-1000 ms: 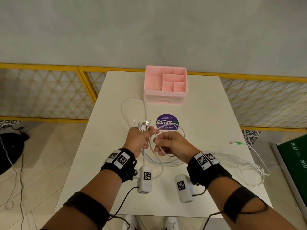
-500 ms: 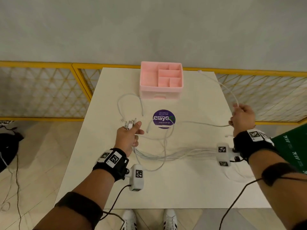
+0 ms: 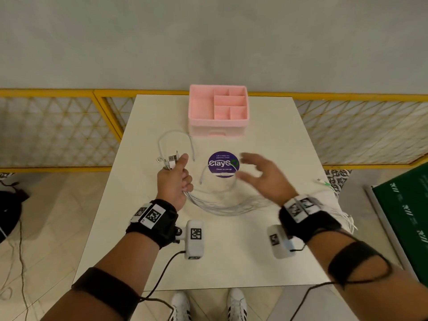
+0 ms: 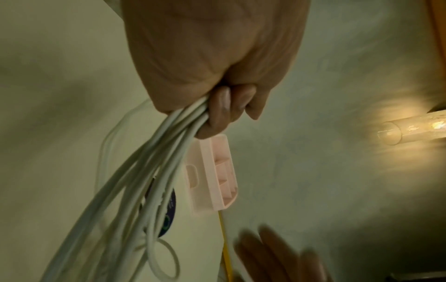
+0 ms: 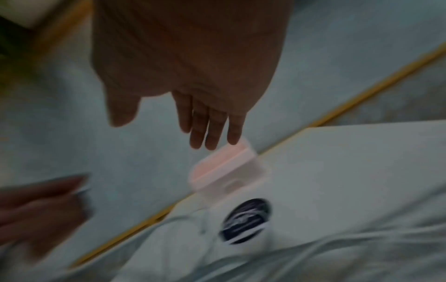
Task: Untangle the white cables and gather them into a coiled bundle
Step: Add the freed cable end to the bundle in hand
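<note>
My left hand (image 3: 177,179) grips several white cables (image 3: 222,205) in a fist above the left middle of the white table (image 3: 231,262). Their plug ends (image 3: 170,159) stick out past my thumb. In the left wrist view the cables (image 4: 149,171) hang from my curled fingers (image 4: 222,108). The strands sweep right across the table and trail off its right edge (image 3: 345,218). A loose loop (image 3: 176,141) lies behind my left hand. My right hand (image 3: 261,177) hovers blurred over the cables, fingers (image 5: 207,129) spread and empty.
A pink compartment organiser (image 3: 218,111) stands at the table's far edge. A round purple sticker (image 3: 223,164) lies in the middle, with one cable end across it. A yellow mesh fence (image 3: 58,126) runs behind the table. A green board (image 3: 407,216) lies on the floor at right.
My right hand pulled a cable far out to the right, let it go, and has swung back toward the middle with open fingers. My left hand has kept its grip.
</note>
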Demonstrator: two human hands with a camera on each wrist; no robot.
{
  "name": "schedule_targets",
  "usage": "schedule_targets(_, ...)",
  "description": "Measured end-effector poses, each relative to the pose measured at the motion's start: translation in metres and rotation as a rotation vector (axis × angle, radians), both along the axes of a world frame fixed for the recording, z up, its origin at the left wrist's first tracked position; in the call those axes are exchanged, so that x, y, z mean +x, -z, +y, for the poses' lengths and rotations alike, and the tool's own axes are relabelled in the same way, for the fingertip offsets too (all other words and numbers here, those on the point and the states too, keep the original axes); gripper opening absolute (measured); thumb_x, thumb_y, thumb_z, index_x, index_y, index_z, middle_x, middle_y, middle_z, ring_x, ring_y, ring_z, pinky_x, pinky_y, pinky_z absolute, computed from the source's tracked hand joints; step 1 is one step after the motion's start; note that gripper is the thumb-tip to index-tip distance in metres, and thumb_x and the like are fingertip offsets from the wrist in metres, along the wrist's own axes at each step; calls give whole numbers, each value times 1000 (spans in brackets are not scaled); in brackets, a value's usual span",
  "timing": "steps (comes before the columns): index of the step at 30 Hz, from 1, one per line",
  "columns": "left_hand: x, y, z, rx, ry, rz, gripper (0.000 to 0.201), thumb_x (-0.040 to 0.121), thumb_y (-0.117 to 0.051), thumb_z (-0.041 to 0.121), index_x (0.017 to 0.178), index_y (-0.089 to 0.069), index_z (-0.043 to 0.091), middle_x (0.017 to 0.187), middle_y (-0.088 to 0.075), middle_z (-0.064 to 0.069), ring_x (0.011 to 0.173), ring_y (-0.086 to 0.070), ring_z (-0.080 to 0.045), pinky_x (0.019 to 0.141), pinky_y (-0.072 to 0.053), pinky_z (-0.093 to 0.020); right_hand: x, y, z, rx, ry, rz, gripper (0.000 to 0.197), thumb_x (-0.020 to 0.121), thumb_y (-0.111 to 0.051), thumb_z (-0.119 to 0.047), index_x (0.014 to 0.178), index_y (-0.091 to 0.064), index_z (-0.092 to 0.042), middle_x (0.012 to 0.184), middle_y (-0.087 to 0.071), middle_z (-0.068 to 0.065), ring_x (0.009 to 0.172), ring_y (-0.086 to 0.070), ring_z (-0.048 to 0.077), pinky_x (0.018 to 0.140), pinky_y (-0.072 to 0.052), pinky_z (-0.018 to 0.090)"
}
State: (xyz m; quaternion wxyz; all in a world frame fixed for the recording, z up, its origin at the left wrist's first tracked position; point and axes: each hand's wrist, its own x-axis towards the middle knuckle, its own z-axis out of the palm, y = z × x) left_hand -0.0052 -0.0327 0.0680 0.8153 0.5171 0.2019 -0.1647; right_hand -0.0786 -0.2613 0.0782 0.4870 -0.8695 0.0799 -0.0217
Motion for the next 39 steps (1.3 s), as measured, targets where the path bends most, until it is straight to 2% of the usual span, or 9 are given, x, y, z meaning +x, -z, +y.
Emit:
schedule_targets(2,1,-6,-3,-17,-3,-7,29,92,-72,25,72,-52,20,54,-35,4,42,-26,-9,38,-21,-21,9,-10,48,-70,-296,123,69,76,-80,-48,135,-59,-20,127,-65,-8,111,-59,-1,96,-39,8)
schedule_targets(5,4,-17,-3,-58,-22,-31,30,91,-73,22,72,-50,19,54,-36,4,41,-28,-9,37,-22,-21,20,-3,95,-186,-564,281,47,81,-75,-52,109,-64,-16,100,-74,3,87,-70,17,84,-54,32)
schedule_targets(9,12,-24,15,-42,-66,-70,34,89,-75,31,70,-49,21,57,-33,3,43,-25,-9,38,-22,-22,20,31,91,-158,-496,459,46,89,-60,-59,76,-58,-15,65,-66,4,50,-61,18,66,-56,37)
schedule_targets(15,11,-8,41,-239,-93,29,76,76,-36,92,60,-50,19,49,-37,2,39,-27,-13,44,-17,-24,-9,65,32,-520,-356,548,58,81,-58,-74,60,-49,-21,62,-53,-2,60,-51,17,58,-38,31)
schedule_targets(20,10,1,41,-289,-98,52,64,90,-36,72,60,-49,17,48,-38,2,35,-27,-13,42,-20,-21,-25,75,-24,-631,-213,569,56,79,-58,-77,67,-57,-21,69,-58,-2,71,-59,21,63,-41,30)
schedule_targets(27,5,3,19,-261,-95,77,47,89,-47,53,57,-47,19,49,-35,4,36,-25,-11,40,-18,-20,-7,46,-74,-801,-132,556,28,85,-69,-47,83,-66,-19,79,-60,-1,89,-67,26,72,-50,32)
schedule_targets(31,1,4,11,-249,-87,100,44,87,-50,52,58,-46,19,50,-34,4,37,-24,-11,39,-20,-20,-12,55,-50,-797,-334,815,66,72,-82,-49,124,-59,-15,120,-64,4,113,-61,24,88,-43,26)
schedule_targets(35,-5,8,2,-233,-74,123,46,89,-49,52,58,-46,19,49,-33,4,36,-23,-11,38,-19,-19,-8,45,24,-525,-468,521,82,62,-83,-61,132,-52,-31,133,-56,-8,119,-55,16,102,-43,33)
schedule_targets(39,-6,9,-1,-257,-83,139,47,89,-50,54,58,-46,19,49,-33,4,36,-24,-11,38,-20,-19,5,34,87,-439,-570,297,46,84,-70,-54,109,-61,-16,102,-67,1,90,-63,20,84,-52,39)
